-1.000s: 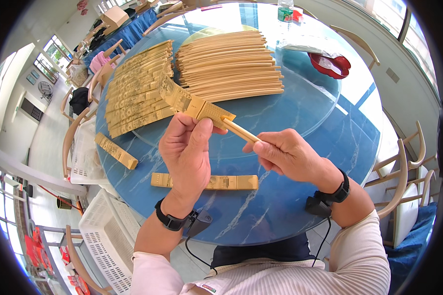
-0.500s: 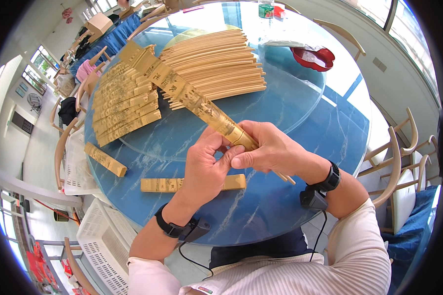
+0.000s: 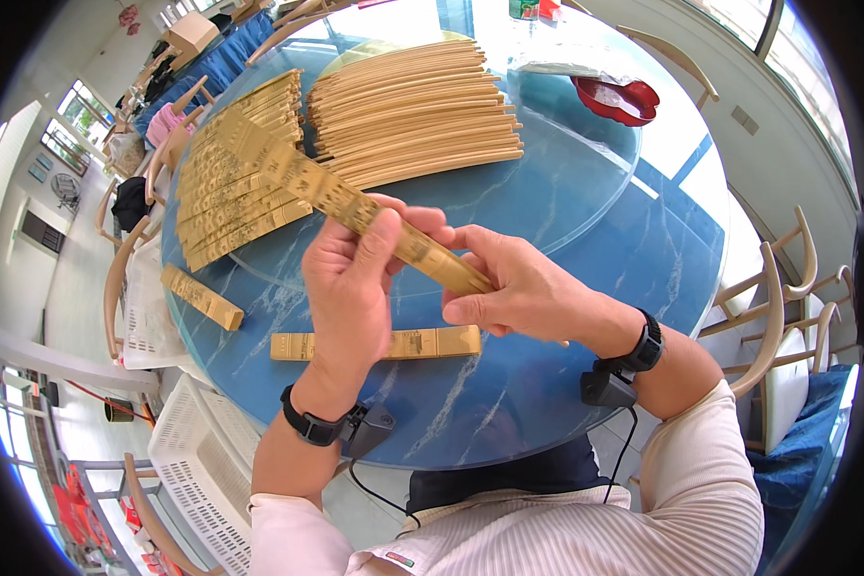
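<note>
A long, gold, printed paper chopstick sleeve [image 3: 331, 197] slants across the table between my hands. My left hand [image 3: 350, 288] grips it around the middle, thumb on top and fingers beneath. At its lower right end, my right hand [image 3: 538, 283] pinches the sleeve between thumb and forefinger. A small light tip shows below the right palm, likely a chopstick end; the rest is hidden. Beneath my left wrist lies a stack of flat gold sleeves [image 3: 437, 343]. A shorter gold stack [image 3: 202, 298] rests near the left edge.
Wooden chopsticks [image 3: 413, 115] are piled on the glass turntable [image 3: 576, 230], beside several overlapping gold sleeves [image 3: 240, 182]. A red dish [image 3: 616, 101] stands at the far right by clear plastic wrapping [image 3: 566, 62]. White crates [image 3: 202, 470] and wooden chairs [image 3: 768, 317] surround the table.
My left hand has moved up along the sleeve to its middle. The chopstick ends that stuck out below my right hand are now almost out of sight.
</note>
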### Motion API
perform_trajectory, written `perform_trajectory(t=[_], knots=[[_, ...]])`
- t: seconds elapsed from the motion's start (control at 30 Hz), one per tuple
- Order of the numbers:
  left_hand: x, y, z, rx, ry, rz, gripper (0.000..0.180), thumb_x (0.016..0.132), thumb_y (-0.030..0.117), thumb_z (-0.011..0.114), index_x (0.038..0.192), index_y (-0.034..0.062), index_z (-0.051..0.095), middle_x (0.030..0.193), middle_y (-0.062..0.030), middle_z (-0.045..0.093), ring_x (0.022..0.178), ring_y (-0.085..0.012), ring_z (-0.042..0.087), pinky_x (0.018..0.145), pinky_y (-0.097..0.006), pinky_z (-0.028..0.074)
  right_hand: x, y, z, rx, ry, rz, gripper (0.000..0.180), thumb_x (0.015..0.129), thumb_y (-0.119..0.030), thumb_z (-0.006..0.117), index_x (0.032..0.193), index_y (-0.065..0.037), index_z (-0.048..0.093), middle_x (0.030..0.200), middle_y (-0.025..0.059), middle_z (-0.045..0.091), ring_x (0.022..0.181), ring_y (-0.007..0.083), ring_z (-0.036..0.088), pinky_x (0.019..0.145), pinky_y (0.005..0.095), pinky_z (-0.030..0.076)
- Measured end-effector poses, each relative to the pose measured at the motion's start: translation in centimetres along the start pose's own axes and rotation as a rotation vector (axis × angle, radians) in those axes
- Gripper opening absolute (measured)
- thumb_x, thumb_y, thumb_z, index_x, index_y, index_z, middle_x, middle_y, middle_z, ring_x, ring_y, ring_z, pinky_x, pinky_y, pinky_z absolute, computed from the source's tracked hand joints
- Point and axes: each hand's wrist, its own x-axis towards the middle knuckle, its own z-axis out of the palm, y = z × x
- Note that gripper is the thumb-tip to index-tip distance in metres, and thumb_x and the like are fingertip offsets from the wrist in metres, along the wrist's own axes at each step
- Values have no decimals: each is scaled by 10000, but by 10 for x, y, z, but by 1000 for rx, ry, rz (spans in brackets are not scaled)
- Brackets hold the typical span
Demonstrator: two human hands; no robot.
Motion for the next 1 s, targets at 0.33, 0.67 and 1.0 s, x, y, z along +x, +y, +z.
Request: perform_trajectory(t=[0.33,0.67,1.0], knots=[[30,11,-54,-165,269,156,185,1162,185,546,1255,32,593,1199,-207,767,1097,-316,778,943,-434,659,7,8,2,-119,71,-42,244,1093,-148,604,989,39,721,728,27,650,569,89,528,537,291,425],[7,-16,-1,-58,150,67,175,1175,170,503,1270,28,538,1154,-219,753,1029,-333,782,911,-449,656,7,15,4,-79,97,-47,227,1074,-162,637,943,9,708,724,30,669,572,96,568,527,307,468],[41,-1,-112,-161,321,37,387,1169,209,540,1446,-61,559,1424,-167,686,1300,-215,678,1134,-323,565,0,16,5,14,111,-433,117,1002,8,587,1004,73,684,825,132,725,653,225,756,596,355,572]])
